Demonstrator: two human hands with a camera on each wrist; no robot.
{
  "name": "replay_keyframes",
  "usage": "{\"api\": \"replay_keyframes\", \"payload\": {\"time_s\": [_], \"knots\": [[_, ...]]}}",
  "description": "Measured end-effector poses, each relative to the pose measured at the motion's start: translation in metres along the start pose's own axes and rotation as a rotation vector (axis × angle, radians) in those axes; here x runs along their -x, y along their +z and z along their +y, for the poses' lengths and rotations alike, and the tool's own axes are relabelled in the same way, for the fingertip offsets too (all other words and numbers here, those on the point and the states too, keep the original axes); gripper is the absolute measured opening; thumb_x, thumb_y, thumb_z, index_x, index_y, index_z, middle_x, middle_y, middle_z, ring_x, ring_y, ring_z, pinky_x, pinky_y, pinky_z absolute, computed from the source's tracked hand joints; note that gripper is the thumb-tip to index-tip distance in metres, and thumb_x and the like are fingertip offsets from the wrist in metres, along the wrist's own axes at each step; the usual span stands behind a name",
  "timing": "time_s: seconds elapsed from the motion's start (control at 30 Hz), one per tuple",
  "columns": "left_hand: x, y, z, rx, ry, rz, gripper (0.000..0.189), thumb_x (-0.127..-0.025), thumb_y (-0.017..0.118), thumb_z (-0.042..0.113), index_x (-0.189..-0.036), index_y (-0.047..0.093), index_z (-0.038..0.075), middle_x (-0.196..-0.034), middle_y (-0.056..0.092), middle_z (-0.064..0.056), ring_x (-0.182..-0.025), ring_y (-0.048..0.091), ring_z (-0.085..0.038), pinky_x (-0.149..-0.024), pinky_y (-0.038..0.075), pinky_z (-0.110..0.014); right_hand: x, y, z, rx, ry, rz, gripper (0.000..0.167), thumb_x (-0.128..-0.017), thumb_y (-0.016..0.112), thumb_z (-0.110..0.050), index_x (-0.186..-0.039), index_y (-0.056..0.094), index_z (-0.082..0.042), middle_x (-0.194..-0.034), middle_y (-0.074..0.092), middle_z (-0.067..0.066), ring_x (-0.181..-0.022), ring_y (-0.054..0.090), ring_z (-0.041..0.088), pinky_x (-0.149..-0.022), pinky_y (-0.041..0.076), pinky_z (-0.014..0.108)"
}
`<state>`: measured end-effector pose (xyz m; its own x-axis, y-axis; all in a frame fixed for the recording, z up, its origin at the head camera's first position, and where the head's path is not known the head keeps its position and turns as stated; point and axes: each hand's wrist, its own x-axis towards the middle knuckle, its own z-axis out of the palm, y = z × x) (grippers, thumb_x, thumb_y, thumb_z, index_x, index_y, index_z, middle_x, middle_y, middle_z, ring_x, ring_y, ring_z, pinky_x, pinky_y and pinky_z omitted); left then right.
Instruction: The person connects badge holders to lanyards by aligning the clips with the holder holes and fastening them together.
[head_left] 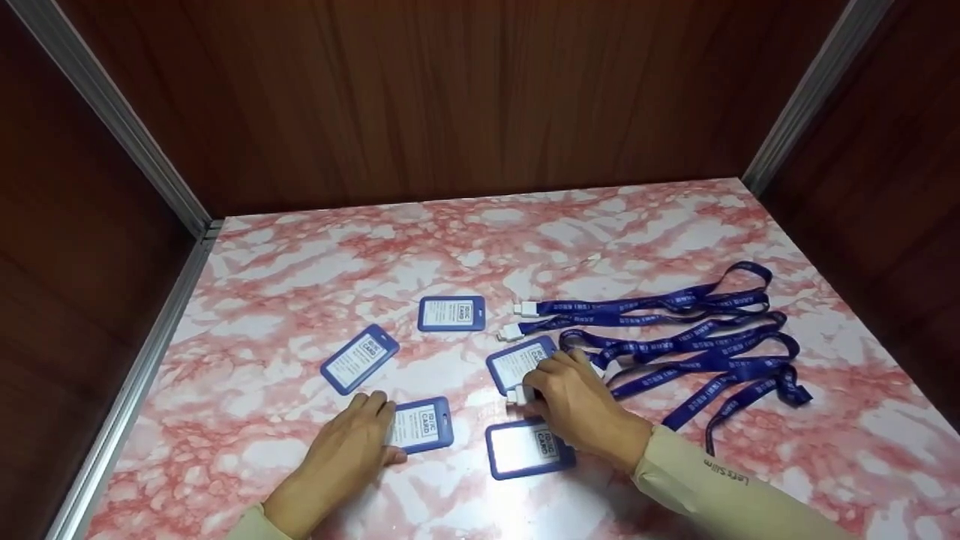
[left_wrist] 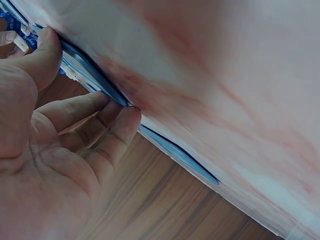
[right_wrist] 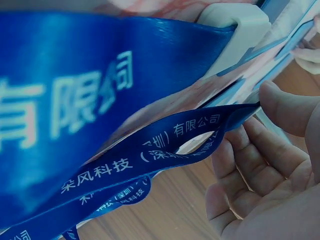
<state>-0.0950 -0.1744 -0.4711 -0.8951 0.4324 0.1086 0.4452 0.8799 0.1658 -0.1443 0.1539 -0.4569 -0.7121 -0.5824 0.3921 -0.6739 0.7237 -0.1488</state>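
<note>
My left hand [head_left: 349,435] grips a blue-framed ID card holder [head_left: 427,424] by its left end, the holder lying at table level. In the left wrist view, thumb and fingertips hold opposite edges of that card holder [left_wrist: 95,70]. To the right, my right hand [head_left: 577,397] pinches a blue lanyard [right_wrist: 185,130] near its white clip [head_left: 517,395], which points left over the table. Partly behind this hand lies a second card holder [head_left: 514,367]. A third card holder [head_left: 525,450], with a bright reflection, lies just below the clip.
Two more card holders lie farther back, one slanted badge [head_left: 360,360] and one level badge [head_left: 451,313]. Several blue lanyards [head_left: 637,321] with white clips stretch across the right side. Brown wooden panels [head_left: 480,97] enclose the marbled table [head_left: 300,247].
</note>
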Motion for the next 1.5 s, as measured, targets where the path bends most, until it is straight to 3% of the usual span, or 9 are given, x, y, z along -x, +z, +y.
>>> {"api": "replay_keyframes", "payload": {"time_s": [0.33,1.03,1.5], "knots": [[-0.001,-0.001,0.002,0.0,-0.009,-0.007,0.07,-0.079,0.087,0.036,-0.126,0.063,-0.01,-0.122,0.061,-0.018,-0.107,0.058,-0.031,-0.091,0.053,-0.045,-0.004,0.002,-0.004,0.0,-0.014,0.008,0.021,-0.077,0.089,-0.022,-0.078,0.069,-0.017,-0.077,0.067,-0.003,-0.078,0.056,0.019,-0.077,0.04,0.038],[-0.001,-0.001,0.001,-0.008,-0.006,-0.005,0.07,-0.079,0.086,0.037,-0.126,0.063,-0.01,-0.12,0.062,-0.016,-0.105,0.057,-0.029,-0.089,0.053,-0.044,-0.01,0.007,-0.01,-0.013,-0.027,0.012,0.022,-0.083,0.085,-0.034,-0.078,0.072,-0.017,-0.075,0.064,-0.005,-0.075,0.053,0.018,-0.075,0.04,0.036],[0.0,0.001,0.001,-0.031,0.03,0.056,0.068,-0.074,0.088,0.036,-0.12,0.066,-0.009,-0.11,0.061,-0.012,-0.096,0.055,-0.025,-0.082,0.054,-0.042,-0.012,0.011,-0.019,0.031,-0.026,-0.005,0.02,-0.081,0.086,-0.035,-0.082,0.075,-0.018,-0.077,0.065,-0.006,-0.075,0.054,0.018,-0.075,0.039,0.036]]}}
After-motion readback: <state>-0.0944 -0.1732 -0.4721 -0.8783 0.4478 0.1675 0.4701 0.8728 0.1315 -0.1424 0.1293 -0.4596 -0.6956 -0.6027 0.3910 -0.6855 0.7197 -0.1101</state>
